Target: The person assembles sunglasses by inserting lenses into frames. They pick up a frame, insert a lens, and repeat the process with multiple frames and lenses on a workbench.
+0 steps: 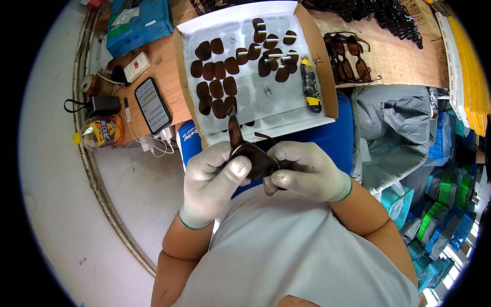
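Altogether, we count 1 pair of dark brown glossy sunglasses (pixel 258 159) and 2 grips in off-white knit gloves with green edging: our left grip (pixel 212 176) and our right grip (pixel 307 171). Ahead of us, 1 shallow white-and-brown cardboard box (pixel 329 87) holds more than 20 dark brown rounded-square lenses (pixel 216 88); some overlap, so we cannot give an exact number. Along its right side lies 1 slim camouflage-patterned object with yellow bands (pixel 310 84). On the light brown wooden surface (pixel 399 66) we see 2 pairs of brown-lensed glasses (pixel 354 47) right of the box, and 1 black-edged smartphone with a lit screen (pixel 153 106) left of it.

The sunglasses are between our grips, near the box's closest edge, with 1 broad brown temple pointing up toward the lenses. Our left grip is closed on their left end, thumb pressed across the front; our right grip pinches the right end between thumb and fingers. Our elbows are bent, the left forearm (pixel 186 238) rising nearly upright and the right forearm (pixel 363 212) slanting in from the lower right, before our pale grey shirt (pixel 302 240).
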